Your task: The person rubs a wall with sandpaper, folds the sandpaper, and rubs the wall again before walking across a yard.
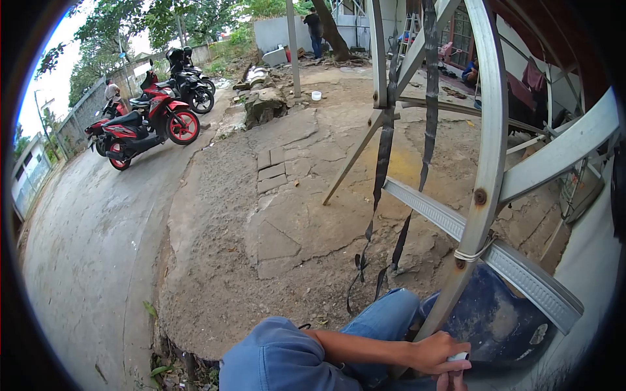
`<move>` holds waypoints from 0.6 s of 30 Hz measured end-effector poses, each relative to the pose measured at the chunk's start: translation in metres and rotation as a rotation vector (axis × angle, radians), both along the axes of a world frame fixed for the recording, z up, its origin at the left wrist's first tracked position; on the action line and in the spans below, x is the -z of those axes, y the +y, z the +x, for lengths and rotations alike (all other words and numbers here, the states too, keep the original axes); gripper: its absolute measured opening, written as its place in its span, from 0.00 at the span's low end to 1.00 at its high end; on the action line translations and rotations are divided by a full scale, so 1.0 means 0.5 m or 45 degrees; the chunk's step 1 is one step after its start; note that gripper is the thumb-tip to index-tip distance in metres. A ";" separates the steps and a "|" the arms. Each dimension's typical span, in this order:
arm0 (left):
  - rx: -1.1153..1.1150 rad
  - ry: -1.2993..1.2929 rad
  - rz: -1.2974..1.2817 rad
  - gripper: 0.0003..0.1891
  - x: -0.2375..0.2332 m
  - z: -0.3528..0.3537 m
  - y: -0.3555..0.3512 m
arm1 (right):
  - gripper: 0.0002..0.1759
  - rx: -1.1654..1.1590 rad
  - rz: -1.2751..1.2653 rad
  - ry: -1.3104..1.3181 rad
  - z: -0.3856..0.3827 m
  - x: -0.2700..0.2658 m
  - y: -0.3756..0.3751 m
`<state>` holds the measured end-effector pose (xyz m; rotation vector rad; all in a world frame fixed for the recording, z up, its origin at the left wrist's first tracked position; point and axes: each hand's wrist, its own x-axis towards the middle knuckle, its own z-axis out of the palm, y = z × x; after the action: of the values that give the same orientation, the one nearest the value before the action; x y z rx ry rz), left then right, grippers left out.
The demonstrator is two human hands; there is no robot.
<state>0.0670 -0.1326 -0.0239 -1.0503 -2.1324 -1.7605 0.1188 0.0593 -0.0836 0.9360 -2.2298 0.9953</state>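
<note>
My left hand (433, 353), reaching in from a blue sleeve, is closed around a small object with a pale, shiny end (459, 357). Its kind cannot be made out. Just below, at the bottom edge, part of my right hand (452, 381) shows with its fingers pressed together against the same object; the rest is out of view. Beside my hands rises a metal post (464, 267) with rusty bolts. A ribbed metal crossbar (515, 270) is tied to it with pale wire (475, 253). Behind the hands is a scuffed dark blue plastic surface (492, 313).
Dark straps (385, 150) hang from the metal frame to the cracked ground (280, 241). Red and black motorbikes (147, 124) stand on the paved lane at left. Another person (315, 31) stands at the far wall, and one (470, 73) sits low by the house.
</note>
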 end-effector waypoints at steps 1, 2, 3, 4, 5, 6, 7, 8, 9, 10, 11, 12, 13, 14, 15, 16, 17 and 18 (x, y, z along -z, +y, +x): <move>0.035 -0.048 -0.010 0.20 -0.001 0.000 -0.002 | 0.13 0.020 -0.071 -0.046 0.000 0.002 0.002; 0.038 -0.051 -0.014 0.20 0.001 -0.001 -0.002 | 0.13 0.070 -0.175 -0.117 0.004 0.006 0.000; 0.117 -0.118 0.047 0.20 0.000 -0.003 -0.002 | 0.13 0.110 -0.290 -0.192 0.007 0.003 -0.010; 0.195 -0.186 0.109 0.21 0.001 -0.002 -0.001 | 0.13 0.144 -0.410 -0.270 0.014 0.002 -0.013; 0.199 -0.194 0.110 0.21 0.002 -0.002 -0.002 | 0.13 0.173 -0.503 -0.329 0.015 0.004 -0.018; 0.276 -0.205 0.028 0.20 -0.007 -0.002 -0.009 | 0.13 0.192 -0.576 -0.380 0.013 0.008 -0.025; 0.351 -0.212 -0.053 0.20 -0.012 -0.003 -0.012 | 0.13 0.192 -0.618 -0.401 0.014 0.014 -0.025; 0.356 -0.215 -0.051 0.20 -0.006 0.001 -0.007 | 0.13 0.194 -0.644 -0.412 0.013 0.015 -0.026; 0.377 -0.167 0.023 0.19 0.000 0.006 -0.002 | 0.13 0.187 -0.654 -0.405 0.011 0.012 -0.036; 0.398 -0.119 0.097 0.20 0.005 0.008 0.002 | 0.13 0.192 -0.654 -0.403 0.010 0.004 -0.041; 0.403 -0.118 0.097 0.20 0.010 0.006 0.004 | 0.13 0.214 -0.560 -0.302 0.007 -0.007 -0.046; 0.480 -0.236 0.102 0.22 0.010 0.006 0.004 | 0.14 0.233 -0.466 -0.202 0.003 -0.028 -0.057; 0.556 -0.356 0.105 0.24 0.010 0.005 0.003 | 0.14 0.252 -0.374 -0.105 0.000 -0.047 -0.068; 0.559 -0.361 0.105 0.24 0.011 0.002 0.001 | 0.15 0.272 -0.279 -0.011 0.000 -0.061 -0.076; 0.553 -0.339 0.066 0.25 0.012 -0.003 -0.001 | 0.16 0.292 -0.182 0.080 0.004 -0.065 -0.078; 0.551 -0.316 0.027 0.25 0.014 -0.007 -0.001 | 0.16 0.301 -0.179 0.072 0.009 -0.062 -0.078; 0.562 -0.323 0.031 0.25 0.019 -0.011 0.001 | 0.15 0.303 -0.393 -0.107 0.015 -0.054 -0.076; 0.566 -0.401 0.056 0.27 0.027 -0.016 0.004 | 0.14 0.306 -0.608 -0.285 0.021 -0.044 -0.073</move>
<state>0.0592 -0.1308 -0.0375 -1.4016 -2.1349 -2.2954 0.1292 0.0229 -0.0615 0.3531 -2.0670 1.4811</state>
